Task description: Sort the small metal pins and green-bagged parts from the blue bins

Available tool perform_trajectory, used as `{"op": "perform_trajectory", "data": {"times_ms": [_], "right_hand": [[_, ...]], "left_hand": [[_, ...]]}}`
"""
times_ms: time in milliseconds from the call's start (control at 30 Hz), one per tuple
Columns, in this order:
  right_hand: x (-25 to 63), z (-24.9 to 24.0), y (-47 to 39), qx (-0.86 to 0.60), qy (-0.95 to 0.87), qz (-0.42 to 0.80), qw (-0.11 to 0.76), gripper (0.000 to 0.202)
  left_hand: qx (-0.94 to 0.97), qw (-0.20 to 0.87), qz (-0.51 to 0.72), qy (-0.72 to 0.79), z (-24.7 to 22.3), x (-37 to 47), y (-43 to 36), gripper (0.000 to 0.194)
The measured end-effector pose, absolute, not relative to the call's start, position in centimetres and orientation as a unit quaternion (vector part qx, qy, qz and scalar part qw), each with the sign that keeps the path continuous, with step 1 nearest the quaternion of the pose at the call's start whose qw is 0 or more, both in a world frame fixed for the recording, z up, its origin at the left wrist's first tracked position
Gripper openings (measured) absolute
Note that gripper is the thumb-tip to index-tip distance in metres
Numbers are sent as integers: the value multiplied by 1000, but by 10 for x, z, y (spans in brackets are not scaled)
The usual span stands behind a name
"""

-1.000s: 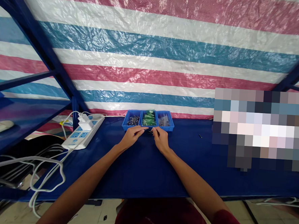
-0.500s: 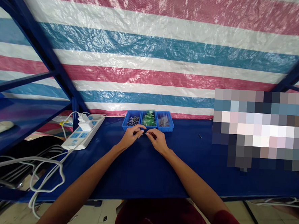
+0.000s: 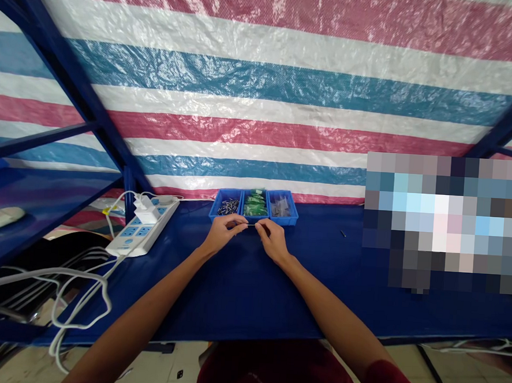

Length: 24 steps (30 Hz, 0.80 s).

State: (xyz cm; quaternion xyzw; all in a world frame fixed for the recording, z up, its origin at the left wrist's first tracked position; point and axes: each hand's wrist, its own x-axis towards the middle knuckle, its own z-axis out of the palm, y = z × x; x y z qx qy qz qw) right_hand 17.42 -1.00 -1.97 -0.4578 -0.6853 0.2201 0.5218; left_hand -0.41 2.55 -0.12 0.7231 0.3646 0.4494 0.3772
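My left hand (image 3: 223, 233) and my right hand (image 3: 274, 239) are closed in pinches, facing each other over the blue table. A thin, light, rod-like piece (image 3: 251, 225) spans the gap between their fingertips; what it is cannot be made out. Just behind the hands stand three blue bins side by side. The left bin (image 3: 214, 211) holds many small dark and metallic parts, the middle bin (image 3: 254, 219) green packets, and the right bin (image 3: 289, 221) clear packets with greyish contents.
On the left lie a white power strip (image 3: 127, 242) with plugs, looped white cables (image 3: 107, 298) and a white mouse (image 3: 0, 218) on a shelf. A small dark part (image 3: 342, 233) rests right of the bins. The far right is pixelated.
Both hands have shifted slightly, and the gap between their fingertips is a little different. The thin piece between them now lies nearly level.
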Motion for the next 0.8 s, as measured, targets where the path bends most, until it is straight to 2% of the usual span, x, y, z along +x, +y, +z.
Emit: {"op": "perform_trajectory", "data": {"times_ms": [233, 467, 800], "right_hand": [[174, -24, -8, -441, -690, 226, 528, 22], [173, -24, -9, -432, -699, 239, 517, 23], [175, -22, -7, -465, -665, 230, 536, 30]], "left_hand": [[725, 387, 448, 352, 2, -6, 23, 28], [711, 389, 466, 355, 6, -4, 21, 28], [665, 446, 470, 372, 0, 1, 24, 30]]}}
